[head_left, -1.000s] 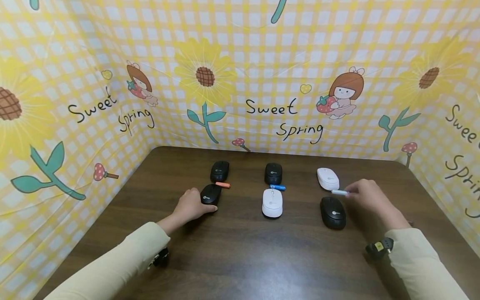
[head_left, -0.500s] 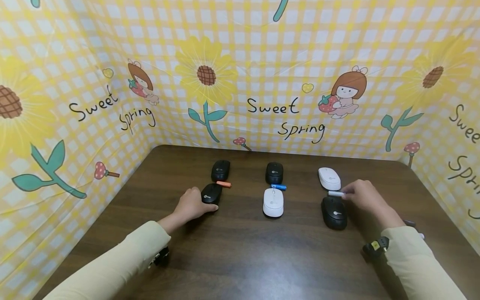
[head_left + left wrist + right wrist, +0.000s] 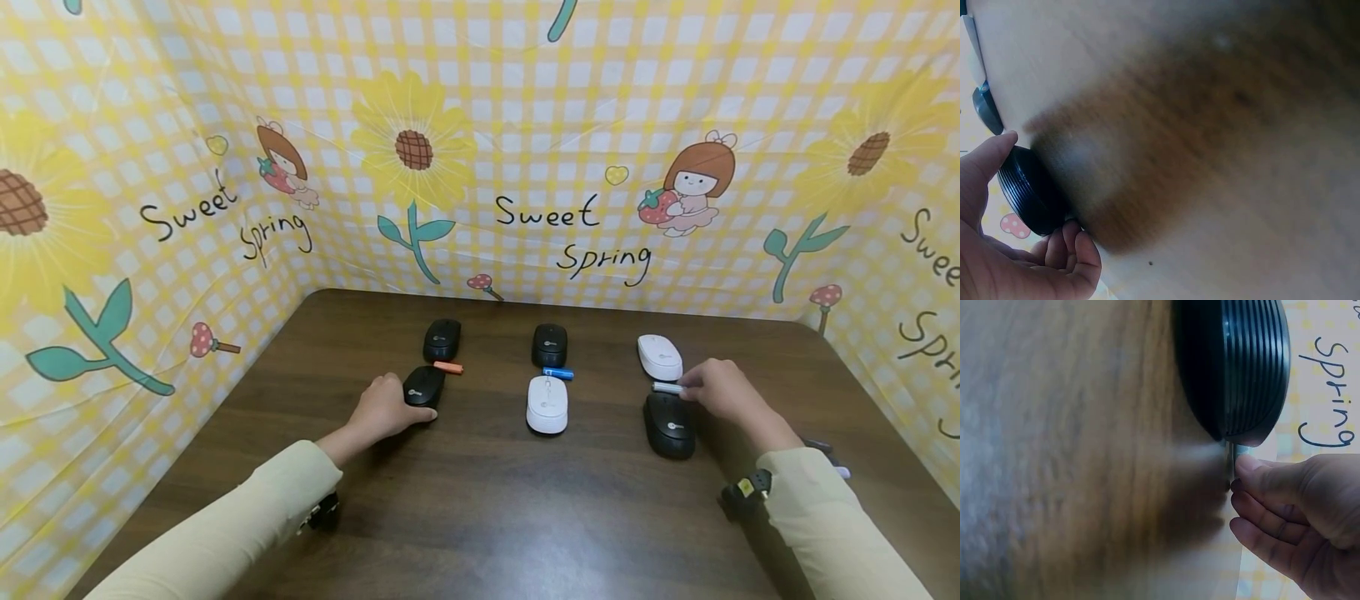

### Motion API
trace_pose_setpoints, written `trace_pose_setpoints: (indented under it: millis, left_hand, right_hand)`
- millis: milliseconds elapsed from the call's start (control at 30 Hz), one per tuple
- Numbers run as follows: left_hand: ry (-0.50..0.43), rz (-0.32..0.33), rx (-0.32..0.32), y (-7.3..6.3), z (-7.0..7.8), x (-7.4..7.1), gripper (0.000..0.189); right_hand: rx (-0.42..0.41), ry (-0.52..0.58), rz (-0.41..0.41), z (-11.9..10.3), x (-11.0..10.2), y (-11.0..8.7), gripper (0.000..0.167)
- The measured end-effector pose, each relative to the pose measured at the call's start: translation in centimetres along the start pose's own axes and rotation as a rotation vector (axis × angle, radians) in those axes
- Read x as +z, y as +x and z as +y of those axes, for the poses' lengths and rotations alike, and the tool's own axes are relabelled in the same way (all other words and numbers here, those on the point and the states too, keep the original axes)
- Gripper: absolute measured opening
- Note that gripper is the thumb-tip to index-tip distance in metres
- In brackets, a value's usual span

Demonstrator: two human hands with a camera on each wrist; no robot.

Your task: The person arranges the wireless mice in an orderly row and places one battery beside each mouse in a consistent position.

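My left hand (image 3: 381, 410) grips the near-left black computer mouse (image 3: 423, 387) on the table, thumb at one side and curled fingers at the other in the left wrist view. An orange battery (image 3: 448, 367) lies between that mouse and a farther black mouse (image 3: 442, 340). On the right, my right hand (image 3: 726, 390) pinches one end of a whitish battery (image 3: 666, 388) between thumb and fingertips. This battery lies crosswise between a white mouse (image 3: 660, 357) behind and a black mouse (image 3: 670, 426) in front. The right wrist view shows the fingertips close beside the black mouse's ribbed side (image 3: 1257, 369).
In the middle, a blue battery (image 3: 558, 374) lies between a black mouse (image 3: 550, 345) and a white mouse (image 3: 547, 405). Small dark and pale items (image 3: 842, 472) lie partly hidden beyond the right sleeve. A checked cloth (image 3: 480, 125) walls the brown table (image 3: 450, 517) at back and sides.
My right hand has moved slightly left, bringing the whitish battery into the gap between the right-hand mice. The left hand keeps its hold on the black mouse.
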State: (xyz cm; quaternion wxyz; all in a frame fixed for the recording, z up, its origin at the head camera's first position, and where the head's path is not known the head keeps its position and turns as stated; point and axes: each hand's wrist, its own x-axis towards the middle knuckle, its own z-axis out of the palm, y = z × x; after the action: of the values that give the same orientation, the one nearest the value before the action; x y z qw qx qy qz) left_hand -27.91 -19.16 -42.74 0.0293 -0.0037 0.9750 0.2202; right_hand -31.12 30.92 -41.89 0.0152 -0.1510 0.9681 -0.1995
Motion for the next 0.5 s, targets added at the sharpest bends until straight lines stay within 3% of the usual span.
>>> trace_pose_setpoints:
  millis: [500]
  left_hand:
    - [0.01,0.008,0.003,0.09,-0.03,0.1,0.076]
  right_hand:
    - [0.028,0.0,-0.007,-0.44,0.11,0.09,0.009]
